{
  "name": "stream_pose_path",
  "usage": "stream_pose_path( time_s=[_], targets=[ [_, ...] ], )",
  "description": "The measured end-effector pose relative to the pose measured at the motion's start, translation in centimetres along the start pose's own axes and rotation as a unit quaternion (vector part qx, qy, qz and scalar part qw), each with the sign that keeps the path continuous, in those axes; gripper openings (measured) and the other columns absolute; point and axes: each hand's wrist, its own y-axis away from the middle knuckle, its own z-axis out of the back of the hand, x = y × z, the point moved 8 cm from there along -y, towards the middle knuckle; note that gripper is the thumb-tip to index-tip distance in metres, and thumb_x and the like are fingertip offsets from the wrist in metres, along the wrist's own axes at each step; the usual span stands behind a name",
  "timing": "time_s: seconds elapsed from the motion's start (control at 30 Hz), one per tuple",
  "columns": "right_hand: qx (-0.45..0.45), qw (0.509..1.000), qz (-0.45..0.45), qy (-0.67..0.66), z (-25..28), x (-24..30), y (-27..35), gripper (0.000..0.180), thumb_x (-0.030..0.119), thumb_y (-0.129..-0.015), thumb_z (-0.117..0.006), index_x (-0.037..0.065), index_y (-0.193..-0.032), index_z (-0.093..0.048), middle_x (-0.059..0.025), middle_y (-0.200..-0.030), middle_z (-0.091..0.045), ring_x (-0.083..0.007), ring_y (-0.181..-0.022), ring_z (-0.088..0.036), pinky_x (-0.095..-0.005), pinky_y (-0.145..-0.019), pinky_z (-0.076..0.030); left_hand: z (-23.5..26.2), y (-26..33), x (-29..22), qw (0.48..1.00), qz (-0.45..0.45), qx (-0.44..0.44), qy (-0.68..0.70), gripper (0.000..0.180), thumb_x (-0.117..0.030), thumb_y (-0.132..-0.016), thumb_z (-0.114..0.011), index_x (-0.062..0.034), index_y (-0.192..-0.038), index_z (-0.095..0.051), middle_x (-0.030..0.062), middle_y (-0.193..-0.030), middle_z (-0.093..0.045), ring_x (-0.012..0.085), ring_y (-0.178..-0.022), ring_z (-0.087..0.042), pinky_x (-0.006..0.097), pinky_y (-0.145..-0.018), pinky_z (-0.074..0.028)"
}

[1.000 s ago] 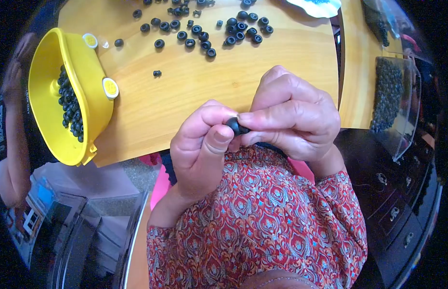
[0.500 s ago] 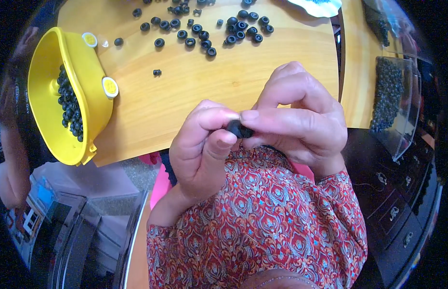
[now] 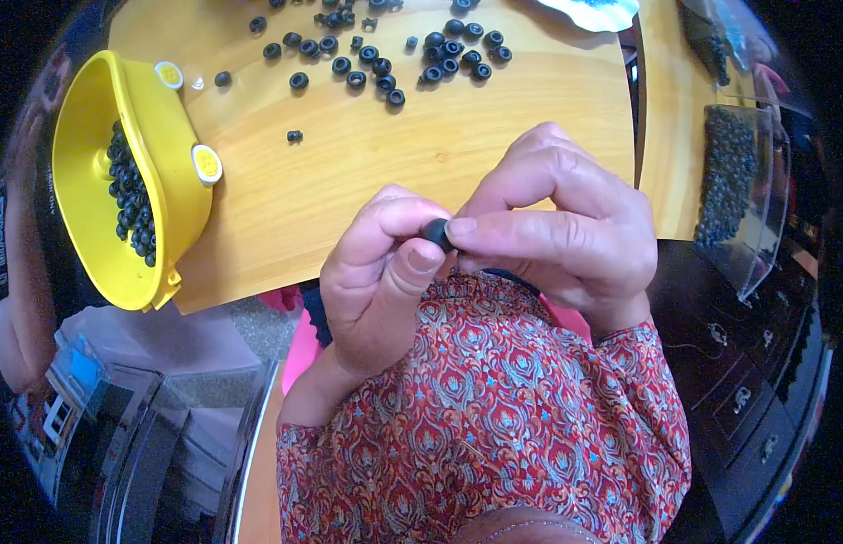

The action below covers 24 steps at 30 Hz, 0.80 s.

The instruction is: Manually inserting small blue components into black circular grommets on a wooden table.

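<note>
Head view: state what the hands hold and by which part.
A small black ring, pinched at its sides between the left hand's fingertips and the right hand's thumb and forefinger, over the wooden table's near edge.

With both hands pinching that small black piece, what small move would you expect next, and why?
Probably a short reach left to drop it into the yellow tub. The left hand and right hand both pinch one small black piece at the fingertips, the tub already holds many like it, and loose rings lie on the wooden table.
</note>
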Motion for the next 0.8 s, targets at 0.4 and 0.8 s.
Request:
stream_pose_path(
  time_s=[0.4, 0.8],
  targets=[
    [-0.030, 0.999, 0.033, 0.015, -0.1, 0.1, 0.3, 0.021, 0.005, -0.067, -0.073, 0.001, -0.085, -0.067, -0.0078, -0.076, -0.060, -0.0190, -0.064, -0.056, -0.0289, -0.056, -0.042, -0.2, -0.1, 0.3, 1.000, 0.006, -0.004, 0.017, 0.021, -0.018, -0.092, -0.057, 0.0015, -0.098, -0.057, 0.0035, -0.082, -0.053, 0.0079, -0.070, -0.050, 0.020, -0.064, -0.041],
    [-0.012, 0.997, 0.010, -0.077, 0.0, -1.1, 0.3, 0.019, 0.007, -0.070, -0.073, 0.000, -0.086, -0.067, -0.0074, -0.075, -0.060, -0.0191, -0.064, -0.056, -0.0300, -0.057, -0.042, -1.0, 0.2, 1.6, 0.982, 0.138, 0.019, 0.127, 0.033, -0.032, -0.091, -0.058, 0.0009, -0.097, -0.057, 0.0027, -0.079, -0.055, 0.0072, -0.068, -0.051, 0.020, -0.063, -0.040]
  ],
)
